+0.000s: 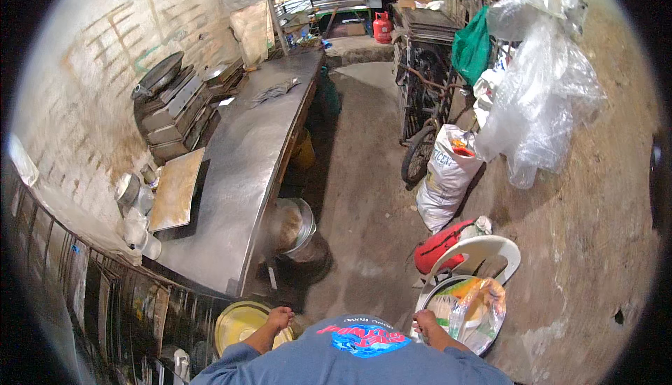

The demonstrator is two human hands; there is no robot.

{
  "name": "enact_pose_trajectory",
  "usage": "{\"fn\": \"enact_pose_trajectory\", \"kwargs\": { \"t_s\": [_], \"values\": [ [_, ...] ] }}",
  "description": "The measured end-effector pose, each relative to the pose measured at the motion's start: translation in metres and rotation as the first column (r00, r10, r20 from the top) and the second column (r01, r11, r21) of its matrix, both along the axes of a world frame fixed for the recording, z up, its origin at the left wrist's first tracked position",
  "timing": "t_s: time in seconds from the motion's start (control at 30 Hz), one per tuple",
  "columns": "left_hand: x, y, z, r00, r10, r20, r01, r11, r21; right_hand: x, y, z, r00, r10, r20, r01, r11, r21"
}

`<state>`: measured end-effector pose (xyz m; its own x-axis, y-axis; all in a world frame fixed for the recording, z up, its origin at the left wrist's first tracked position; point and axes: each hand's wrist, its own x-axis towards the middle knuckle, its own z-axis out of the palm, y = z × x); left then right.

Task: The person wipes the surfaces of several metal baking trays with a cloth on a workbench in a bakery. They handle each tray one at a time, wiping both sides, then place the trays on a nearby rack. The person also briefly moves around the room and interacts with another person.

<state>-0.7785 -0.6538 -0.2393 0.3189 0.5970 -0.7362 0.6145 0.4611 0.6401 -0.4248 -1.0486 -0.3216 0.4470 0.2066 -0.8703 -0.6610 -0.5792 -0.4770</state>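
Note:
My left hand (282, 318) is held in front of my body with its fingers curled in and nothing visible in them. Just left of it is a round yellow lid or tub (234, 323), partly covered by my forearm. My right hand (425, 322) is at the left side of a round metal-rimmed basin (493, 340); whether its fingers grip the rim is unclear. Inside the basin lie printed plastic bags (480, 301). The basin rests on a white plastic chair (512, 259), whose backrest shows behind it.
A long metal-topped table (236, 175) runs along the left, carrying a board (178, 188) and stacked trays (178, 114). A bucket (302, 227) stands beneath its edge. At right are a red bag (438, 251), a white sack (446, 191), a bicycle wheel (418, 154) and hanging clear plastic (541, 91).

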Motion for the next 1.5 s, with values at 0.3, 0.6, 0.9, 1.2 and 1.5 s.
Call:
{"fn": "enact_pose_trajectory", "kwargs": {
  "t_s": [0.3, 0.6, 0.9, 1.2, 1.5],
  "values": [
    [0.079, 0.055, -0.01, 0.962, 0.176, 0.207, -0.195, 0.978, 0.075, 0.133, 0.208, 0.048, 0.952, 0.185, 0.245, -0.24, 0.946, 0.218],
    [0.227, 0.181, 0.034, 0.975, 0.052, 0.215, -0.107, 0.962, 0.252, 0.259, 0.243, -0.044, -0.362, 0.925, 0.118, -0.636, -0.152, -0.756],
    [0.428, 0.317, 0.07, 0.936, -0.195, 0.293, 0.138, 0.969, 0.205, 0.332, 0.259, -0.078, 0.72, 0.693, 0.046, -0.648, 0.694, -0.315],
    [0.664, 0.445, 0.089, 0.917, -0.318, 0.241, 0.265, 0.937, 0.228, 0.587, 0.401, -0.102, 0.963, 0.269, 0.033, -0.267, 0.962, -0.054],
    [0.844, 0.602, 0.11, 0.925, -0.237, 0.298, 0.166, 0.955, 0.244, 0.861, 0.68, -0.065, 0.905, 0.169, 0.391, -0.202, 0.978, 0.045]
  ]
}}
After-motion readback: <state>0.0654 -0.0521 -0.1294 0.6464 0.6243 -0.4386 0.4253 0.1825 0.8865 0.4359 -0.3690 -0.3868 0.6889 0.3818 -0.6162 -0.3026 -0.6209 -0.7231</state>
